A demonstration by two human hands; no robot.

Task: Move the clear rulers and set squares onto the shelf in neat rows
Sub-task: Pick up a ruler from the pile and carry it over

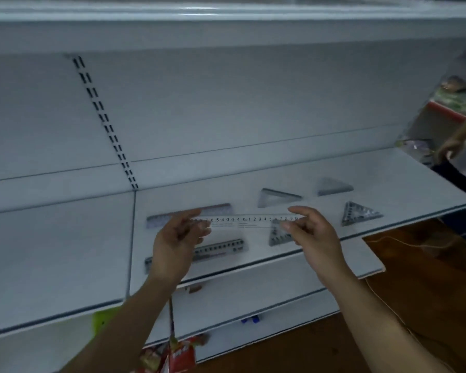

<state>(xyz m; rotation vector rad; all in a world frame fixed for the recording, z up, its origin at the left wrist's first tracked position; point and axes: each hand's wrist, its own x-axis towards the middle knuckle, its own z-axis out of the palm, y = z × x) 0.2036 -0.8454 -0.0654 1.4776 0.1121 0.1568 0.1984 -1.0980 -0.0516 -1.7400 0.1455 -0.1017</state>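
**Left hand [176, 238] and right hand [314, 235] pinched one clear ruler [249, 221] over the shelf [404, 179]**

Thumb and fingers of each hand were closed on an end of the clear ruler, the left hand at its left end and the right hand at its right. They held it level above the white shelf. Well nearer than the clear ruler, below the left forearm, hung red snack packets [178, 356]. Just nearer than the clear ruler a grey ruler [221, 250] lay on the shelf, partly hidden by the left hand. A near set square [279, 236] showed beneath the clear ruler's right end. Just beyond its left half lay a second grey ruler [218, 208]. Beyond its right half sat a middle set square [276, 197]. A right set square [361, 214] lay off its right end and a far set square [334, 187] farther back. Far beyond the clear ruler's right end hung another person's hand [448, 150].
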